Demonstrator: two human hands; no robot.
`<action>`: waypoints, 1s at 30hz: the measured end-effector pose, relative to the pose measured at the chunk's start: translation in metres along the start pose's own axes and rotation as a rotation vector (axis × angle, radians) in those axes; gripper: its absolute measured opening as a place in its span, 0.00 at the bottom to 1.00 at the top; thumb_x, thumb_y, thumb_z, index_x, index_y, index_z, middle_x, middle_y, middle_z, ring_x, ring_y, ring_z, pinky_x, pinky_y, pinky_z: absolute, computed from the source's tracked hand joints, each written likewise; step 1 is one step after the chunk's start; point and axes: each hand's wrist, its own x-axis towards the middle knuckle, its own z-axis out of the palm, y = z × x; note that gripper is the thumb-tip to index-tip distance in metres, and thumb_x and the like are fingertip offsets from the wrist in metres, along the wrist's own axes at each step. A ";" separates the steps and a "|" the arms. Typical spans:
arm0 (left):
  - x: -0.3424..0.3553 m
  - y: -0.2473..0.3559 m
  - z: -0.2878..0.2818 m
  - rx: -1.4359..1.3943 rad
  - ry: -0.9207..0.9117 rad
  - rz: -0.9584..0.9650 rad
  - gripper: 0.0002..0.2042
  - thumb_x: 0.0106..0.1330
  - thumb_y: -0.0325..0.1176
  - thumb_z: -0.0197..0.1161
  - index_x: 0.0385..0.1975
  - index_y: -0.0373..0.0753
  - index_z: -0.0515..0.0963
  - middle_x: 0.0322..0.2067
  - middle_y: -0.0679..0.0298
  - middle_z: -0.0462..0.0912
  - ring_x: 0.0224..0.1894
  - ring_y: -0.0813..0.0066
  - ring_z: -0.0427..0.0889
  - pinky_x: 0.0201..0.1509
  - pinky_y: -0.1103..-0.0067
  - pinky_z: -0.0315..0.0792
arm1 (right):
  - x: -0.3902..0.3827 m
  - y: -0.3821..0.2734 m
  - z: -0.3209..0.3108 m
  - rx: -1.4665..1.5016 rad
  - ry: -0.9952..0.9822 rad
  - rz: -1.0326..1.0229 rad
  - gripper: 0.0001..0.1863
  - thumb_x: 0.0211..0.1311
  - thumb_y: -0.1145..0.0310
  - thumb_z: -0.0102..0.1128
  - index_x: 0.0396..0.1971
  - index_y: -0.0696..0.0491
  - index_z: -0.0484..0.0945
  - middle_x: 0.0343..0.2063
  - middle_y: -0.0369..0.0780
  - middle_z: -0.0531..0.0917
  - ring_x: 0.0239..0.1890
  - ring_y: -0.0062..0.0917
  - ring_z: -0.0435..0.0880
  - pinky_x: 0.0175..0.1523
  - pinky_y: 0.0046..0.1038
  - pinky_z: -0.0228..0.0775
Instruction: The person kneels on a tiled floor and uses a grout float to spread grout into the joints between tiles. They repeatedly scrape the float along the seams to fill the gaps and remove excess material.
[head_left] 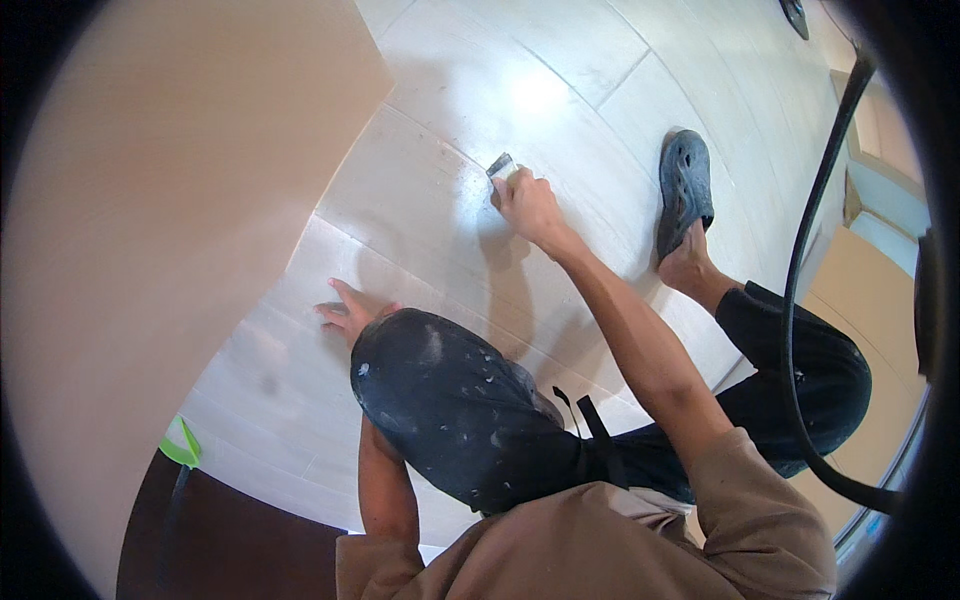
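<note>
wall: pale beige wall (170, 200) is filling the left side, meeting the floor along a slanted edge.
tape: a scrap of green tape (181, 443) is lying at the foot of the wall, next to a dark brown patch.
left hand: left hand (349, 310) is pressing flat on the tiled floor (420, 200), fingers spread, holding nothing, partly hidden behind the knee.
knee: paint-speckled dark trouser knee (450, 410) is sitting between the two hands.
right hand: right hand (527, 203) is reaching forward, clamped on a small scraper.
scraper: scraper (500, 165) blade is touching the floor tile just beyond the fingertips.
shoe: dark clog (685, 185) is resting on the floor, right of the scraper.
cable: black cable (810, 260) is curving down the right edge.
hands: well apart.
</note>
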 end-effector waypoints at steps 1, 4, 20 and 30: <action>0.001 -0.005 0.002 -0.011 0.009 0.010 0.67 0.40 0.46 0.85 0.76 0.65 0.35 0.74 0.34 0.29 0.73 0.20 0.36 0.69 0.46 0.63 | 0.004 -0.003 0.007 -0.012 0.016 -0.027 0.25 0.70 0.57 0.56 0.37 0.71 0.74 0.30 0.63 0.83 0.36 0.57 0.85 0.41 0.49 0.79; -0.004 0.017 -0.004 0.001 -0.037 0.068 0.67 0.41 0.46 0.85 0.77 0.63 0.35 0.73 0.33 0.30 0.72 0.18 0.37 0.68 0.47 0.65 | 0.042 -0.039 0.009 -0.037 0.095 -0.091 0.23 0.68 0.60 0.58 0.37 0.71 0.74 0.30 0.65 0.82 0.37 0.58 0.85 0.41 0.50 0.79; -0.006 0.008 -0.002 0.023 0.041 0.045 0.67 0.40 0.48 0.84 0.77 0.61 0.38 0.72 0.30 0.34 0.70 0.15 0.43 0.63 0.49 0.71 | 0.054 -0.075 0.011 -0.052 -0.024 0.053 0.24 0.68 0.55 0.59 0.39 0.67 0.78 0.38 0.61 0.84 0.46 0.54 0.84 0.50 0.48 0.78; -0.009 0.017 -0.014 0.050 0.046 0.070 0.66 0.41 0.50 0.83 0.77 0.57 0.38 0.71 0.27 0.38 0.69 0.15 0.46 0.61 0.52 0.75 | 0.084 -0.083 0.021 -0.099 -0.055 -0.088 0.24 0.68 0.54 0.57 0.41 0.66 0.78 0.41 0.59 0.84 0.46 0.53 0.84 0.51 0.47 0.78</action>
